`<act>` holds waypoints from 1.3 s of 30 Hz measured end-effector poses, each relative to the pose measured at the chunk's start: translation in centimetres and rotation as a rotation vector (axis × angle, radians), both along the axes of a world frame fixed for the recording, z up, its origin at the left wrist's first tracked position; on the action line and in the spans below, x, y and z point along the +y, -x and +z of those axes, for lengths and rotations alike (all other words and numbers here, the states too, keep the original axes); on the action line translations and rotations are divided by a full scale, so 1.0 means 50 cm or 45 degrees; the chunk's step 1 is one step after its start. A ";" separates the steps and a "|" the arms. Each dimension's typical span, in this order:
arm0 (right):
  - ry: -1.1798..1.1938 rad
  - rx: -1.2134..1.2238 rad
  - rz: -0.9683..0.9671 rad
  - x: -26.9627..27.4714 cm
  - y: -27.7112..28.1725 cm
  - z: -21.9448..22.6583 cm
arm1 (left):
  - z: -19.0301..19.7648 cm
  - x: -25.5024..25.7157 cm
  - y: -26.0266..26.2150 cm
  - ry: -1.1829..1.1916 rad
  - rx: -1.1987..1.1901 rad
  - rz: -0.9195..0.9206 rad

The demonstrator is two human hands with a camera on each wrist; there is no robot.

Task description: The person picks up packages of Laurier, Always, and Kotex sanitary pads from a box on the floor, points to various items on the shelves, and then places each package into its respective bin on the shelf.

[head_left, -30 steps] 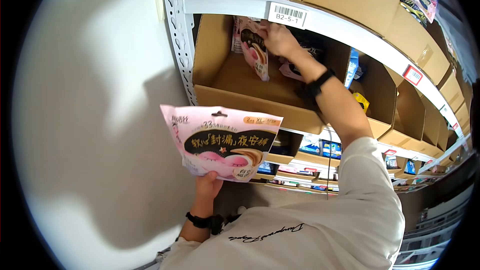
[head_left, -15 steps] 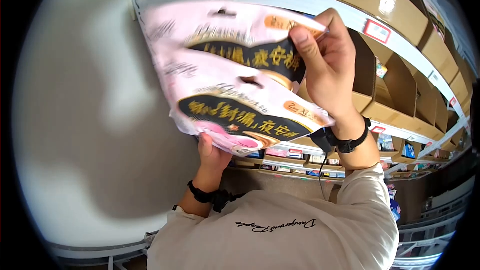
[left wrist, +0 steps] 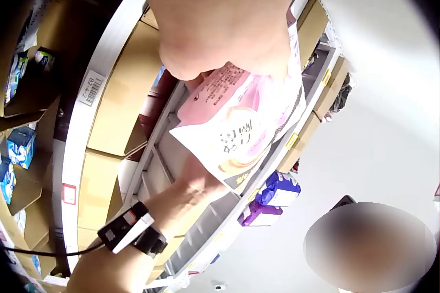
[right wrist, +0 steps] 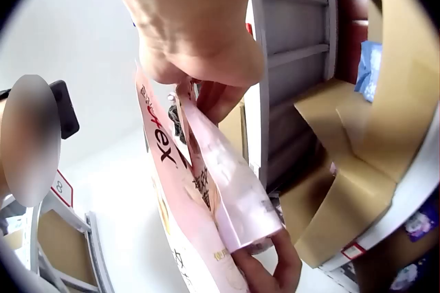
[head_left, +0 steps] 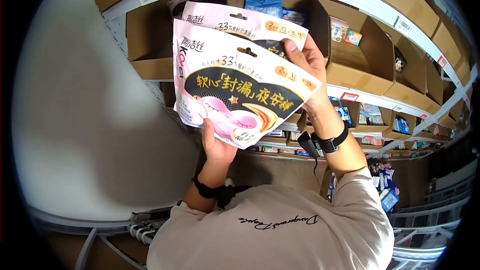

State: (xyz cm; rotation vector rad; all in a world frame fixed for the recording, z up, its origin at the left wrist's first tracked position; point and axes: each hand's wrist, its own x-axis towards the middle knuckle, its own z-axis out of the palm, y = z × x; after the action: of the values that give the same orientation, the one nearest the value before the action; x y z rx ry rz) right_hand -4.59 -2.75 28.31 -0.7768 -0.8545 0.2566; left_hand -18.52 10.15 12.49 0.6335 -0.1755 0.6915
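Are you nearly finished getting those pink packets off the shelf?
Done so far: two pink plastic packets are off the shelf, the front pink packet overlapping the rear pink packet. In hand: the left hand grips the bottom edge, and the right hand pinches the right side. Left: both packets are held up in front of the brown cardboard shelf boxes, not set down anywhere yet.

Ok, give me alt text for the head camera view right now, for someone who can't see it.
Two pink packs, front pack overlapping rear pack, are held up before cardboard-box shelving. The left hand grips them from below; the right hand pinches their right edge.
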 end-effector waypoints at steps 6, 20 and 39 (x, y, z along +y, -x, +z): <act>0.045 -0.270 -0.069 -0.044 0.016 0.006 | 0.008 -0.023 0.017 -0.064 -0.060 0.021; 0.711 -1.513 -0.912 -0.078 0.013 0.090 | 0.028 0.035 0.030 -0.219 -0.039 0.124; 0.657 -1.657 -0.889 -0.089 0.050 0.003 | 0.044 0.059 0.018 0.026 -0.001 0.305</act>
State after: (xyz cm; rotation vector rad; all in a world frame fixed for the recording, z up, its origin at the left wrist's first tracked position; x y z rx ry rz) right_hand -7.12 -7.18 28.45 -1.7211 -1.6654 -0.7848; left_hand -19.39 13.09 14.68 0.6407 -0.0942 0.9230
